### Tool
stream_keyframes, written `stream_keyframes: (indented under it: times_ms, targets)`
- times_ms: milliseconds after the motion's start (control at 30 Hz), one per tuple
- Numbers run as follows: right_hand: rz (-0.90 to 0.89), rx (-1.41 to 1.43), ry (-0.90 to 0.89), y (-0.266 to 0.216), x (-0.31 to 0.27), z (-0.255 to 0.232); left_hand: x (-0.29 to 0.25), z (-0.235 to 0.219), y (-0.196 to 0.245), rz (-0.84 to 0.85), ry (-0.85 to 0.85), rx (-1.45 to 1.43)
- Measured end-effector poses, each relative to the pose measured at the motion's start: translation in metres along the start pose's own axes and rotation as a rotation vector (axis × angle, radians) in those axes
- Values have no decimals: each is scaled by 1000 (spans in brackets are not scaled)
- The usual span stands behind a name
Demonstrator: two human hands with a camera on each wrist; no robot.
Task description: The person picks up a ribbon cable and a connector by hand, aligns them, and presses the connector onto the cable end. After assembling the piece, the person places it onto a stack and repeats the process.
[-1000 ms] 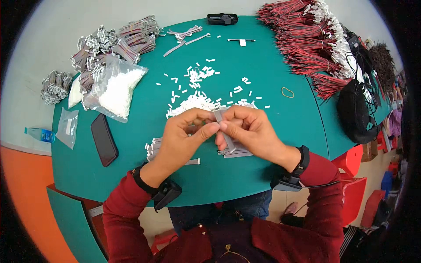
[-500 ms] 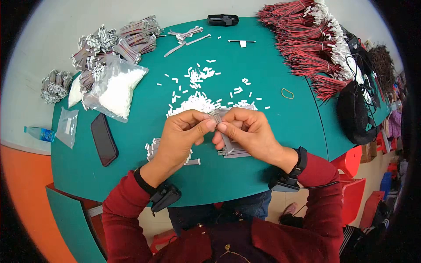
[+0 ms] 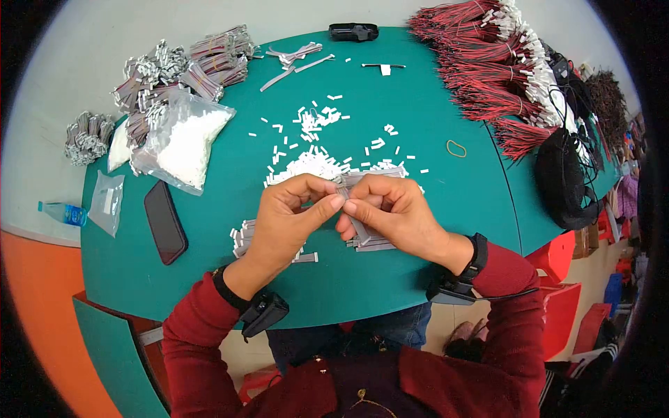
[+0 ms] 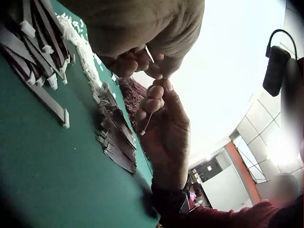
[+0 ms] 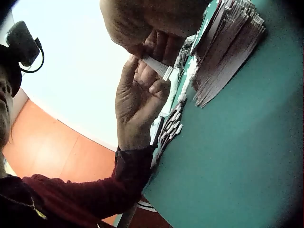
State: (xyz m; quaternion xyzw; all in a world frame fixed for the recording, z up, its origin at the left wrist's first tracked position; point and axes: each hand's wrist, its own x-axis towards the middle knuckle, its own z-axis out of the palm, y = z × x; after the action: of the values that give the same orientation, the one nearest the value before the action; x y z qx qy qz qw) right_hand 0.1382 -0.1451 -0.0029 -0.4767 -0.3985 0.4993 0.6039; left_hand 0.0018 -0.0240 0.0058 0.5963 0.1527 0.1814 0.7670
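Green tabletop (image 3: 362, 292) fills the middle of the head view, and above it the left hand (image 3: 282, 216) and the right hand (image 3: 404, 216) meet, thumbs and forefingers pinching a grey flat cable (image 3: 359, 230) between them. One end of the cable slants down past the right hand's fingertips, over a stack of grey cables (image 3: 376, 244). More cables with white ends (image 3: 240, 239) lie partly hidden by the left hand. Just beyond the hands spreads a heap of white connectors (image 3: 310, 165). A clear bag of white pieces (image 3: 188, 148) and a dark phone (image 3: 166, 223) lie to the left; bundles of red-and-black wire (image 3: 481, 66) lie at the far right, with a rubber band (image 3: 456, 148) between them and the hands.

In the left wrist view, the fingertips of both hands come together, and a thin strip with a small white end hangs below the right hand's curled fingers.

In the right wrist view, a strip of cable ending in a white connector (image 5: 166, 72) crosses in front of the left hand's curled fingers; the right hand's exact grip is hidden here.
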Motion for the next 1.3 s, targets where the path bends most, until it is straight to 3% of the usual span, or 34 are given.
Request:
stream_keyframes:
  times_ms: [800, 1100, 1300]
  targets:
    - [-31, 18, 12, -1, 0, 0, 0, -4, -4, -205, 52, -181]
    - [-38, 40, 31, 3, 0, 0, -1, -6, -9, -113, 100, -57]
    - [-17, 44, 49, 2, 0, 2, -2, -4, -6, -197, 79, -177]
